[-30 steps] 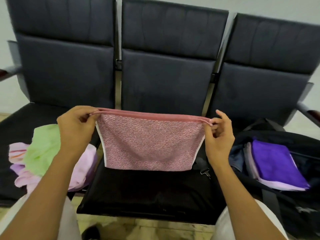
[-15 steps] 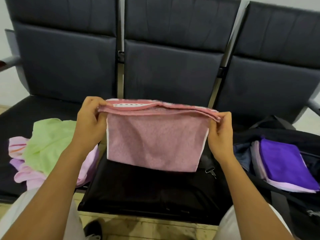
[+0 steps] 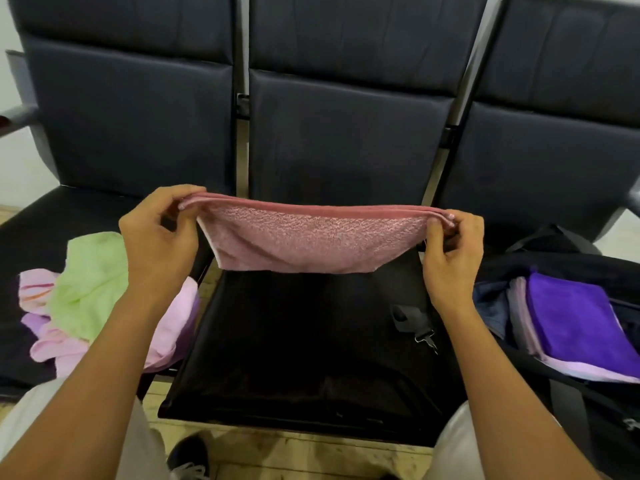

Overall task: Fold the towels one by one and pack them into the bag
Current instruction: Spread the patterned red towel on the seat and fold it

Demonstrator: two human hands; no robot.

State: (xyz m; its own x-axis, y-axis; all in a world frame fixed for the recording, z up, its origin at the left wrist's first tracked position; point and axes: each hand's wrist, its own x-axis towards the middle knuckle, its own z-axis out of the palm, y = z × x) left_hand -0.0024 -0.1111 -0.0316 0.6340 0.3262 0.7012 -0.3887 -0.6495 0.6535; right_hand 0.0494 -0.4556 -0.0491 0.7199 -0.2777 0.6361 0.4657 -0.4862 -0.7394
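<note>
Pink towel [image 3: 311,244] hangs folded at frame centre, top edge taut, lower edge clear above the middle seat [image 3: 304,341]. Left hand [image 3: 157,237] and right hand [image 3: 452,252] pinch its upper corners. Bag [image 3: 571,265] lies open at right.

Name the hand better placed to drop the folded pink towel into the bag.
Right. The right hand pinches the pink towel at its end nearest the open bag on the right seat; the left hand grips the far end, beside the unfolded pile.

Bare forearms, light grey trousers [image 3: 31,424] over both knees, and what looks like a dark shoe [image 3: 188,452].
</note>
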